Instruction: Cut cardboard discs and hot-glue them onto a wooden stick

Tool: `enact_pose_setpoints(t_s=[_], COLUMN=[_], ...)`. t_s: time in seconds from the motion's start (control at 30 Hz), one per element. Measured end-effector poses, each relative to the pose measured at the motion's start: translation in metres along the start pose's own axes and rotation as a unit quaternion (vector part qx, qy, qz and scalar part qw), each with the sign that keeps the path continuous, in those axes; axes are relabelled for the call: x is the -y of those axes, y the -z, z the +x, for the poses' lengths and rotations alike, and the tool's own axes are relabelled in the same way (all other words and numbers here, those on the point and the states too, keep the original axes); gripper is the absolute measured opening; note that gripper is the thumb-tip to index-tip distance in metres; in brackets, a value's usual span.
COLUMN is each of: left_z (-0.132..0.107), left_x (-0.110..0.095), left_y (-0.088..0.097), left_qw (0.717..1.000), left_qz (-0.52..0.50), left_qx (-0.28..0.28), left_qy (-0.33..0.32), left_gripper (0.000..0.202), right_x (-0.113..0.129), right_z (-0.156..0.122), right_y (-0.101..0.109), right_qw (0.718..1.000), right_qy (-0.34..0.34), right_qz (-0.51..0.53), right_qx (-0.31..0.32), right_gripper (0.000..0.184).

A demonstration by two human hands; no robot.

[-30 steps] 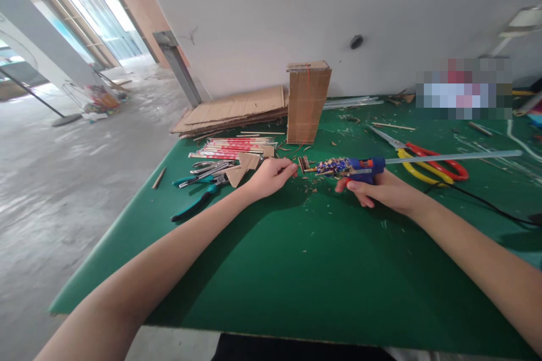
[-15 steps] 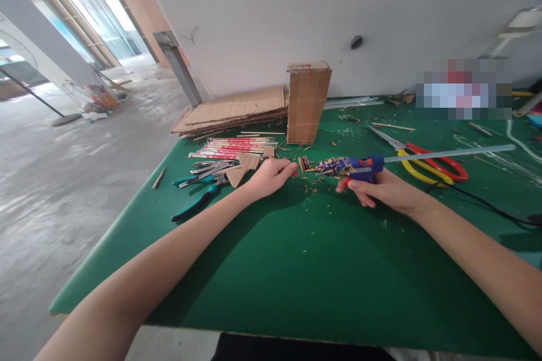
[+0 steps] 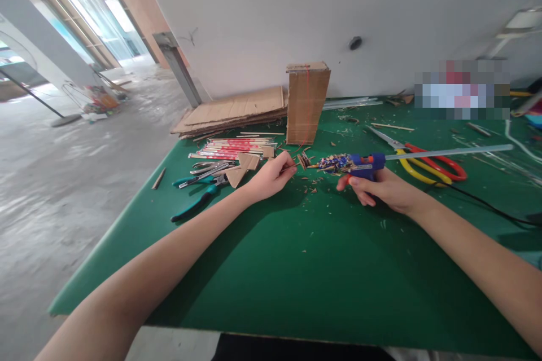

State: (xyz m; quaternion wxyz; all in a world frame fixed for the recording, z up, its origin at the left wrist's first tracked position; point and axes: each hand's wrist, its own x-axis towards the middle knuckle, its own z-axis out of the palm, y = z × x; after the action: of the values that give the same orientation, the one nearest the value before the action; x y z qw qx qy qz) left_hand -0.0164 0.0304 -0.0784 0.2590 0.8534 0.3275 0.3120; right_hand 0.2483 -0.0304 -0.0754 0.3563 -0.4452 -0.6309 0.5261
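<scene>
My right hand (image 3: 383, 189) grips a blue hot glue gun (image 3: 353, 163) lying nearly level over the green table (image 3: 296, 271). A clear glue stick (image 3: 457, 152) juts out of the gun's back to the right. The nozzle points left at a small brown cardboard piece (image 3: 301, 160). My left hand (image 3: 267, 176) pinches a thin stick that carries this piece, just left of the nozzle. Both hands hover low above the mat, among cardboard crumbs.
An upright cardboard box (image 3: 306, 102) stands behind the hands, with flat cardboard sheets (image 3: 232, 110) to its left. Red-wrapped sticks (image 3: 232, 148), teal pliers (image 3: 199, 189) and cardboard cutouts (image 3: 243, 166) lie left. Red-and-yellow scissors (image 3: 427, 162) lie right; a black cord (image 3: 486, 203) trails off right.
The small cardboard piece has lifted slightly and tilted toward the nozzle. The glue gun shifted a little up and right. Both arms otherwise stay put.
</scene>
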Motion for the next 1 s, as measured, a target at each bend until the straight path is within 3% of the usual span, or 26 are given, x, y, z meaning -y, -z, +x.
enact_pose_setpoints(t_s=[0.43,0.8,1.0], left_z=[0.0016,0.0033,0.0013], left_x=[-0.0008,-0.0004,-0.0015], left_y=[0.0028,0.0041,0.0009], left_qw=[0.999,0.996,0.999], left_qz=[-0.030,0.022,0.042], left_qx=[-0.031,-0.040,-0.004], left_qy=[0.010,0.076,0.027], left_gripper=[0.024,0.039,0.029], right_x=[-0.0021,0.0000,0.0057], right_z=[-0.0002,0.0001,-0.0015], right_y=[0.0006,0.0011,-0.0012], right_qw=[1.000,1.000,1.000], right_qy=[0.010,-0.013,-0.005], right_qz=[-0.001,-0.010,-0.001], right_qx=[0.003,0.010,0.005], right_gripper=[0.024,0.025,0.027])
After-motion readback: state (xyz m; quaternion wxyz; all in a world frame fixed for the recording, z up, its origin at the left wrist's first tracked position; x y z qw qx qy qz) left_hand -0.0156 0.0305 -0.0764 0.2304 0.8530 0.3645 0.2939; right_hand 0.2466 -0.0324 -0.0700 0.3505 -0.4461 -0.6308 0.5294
